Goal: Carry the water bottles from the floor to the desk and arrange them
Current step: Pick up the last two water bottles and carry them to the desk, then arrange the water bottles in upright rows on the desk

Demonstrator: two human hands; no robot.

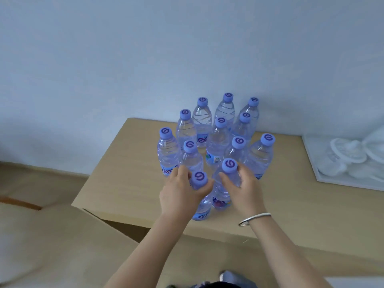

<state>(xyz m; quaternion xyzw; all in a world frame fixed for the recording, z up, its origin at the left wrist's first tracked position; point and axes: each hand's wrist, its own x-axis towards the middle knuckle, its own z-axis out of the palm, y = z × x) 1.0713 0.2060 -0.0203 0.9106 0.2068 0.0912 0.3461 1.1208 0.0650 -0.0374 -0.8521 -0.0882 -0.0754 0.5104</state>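
Observation:
Several clear water bottles with purple caps [220, 129] stand upright in a cluster on the light wooden desk [128, 173], against the wall. My left hand [178, 192] grips the neck of the nearest bottle [202, 208], just under its cap. My right hand [243, 188] grips the upper part of the bottle beside it [222, 196]. Both held bottles stand at the front of the cluster with their bases on the desk.
A white tray [315, 163] with white plastic items lies at the desk's right side. An open cardboard box flap [62, 235] sits low on the left, below the desk's front edge. The pale wall rises right behind the bottles.

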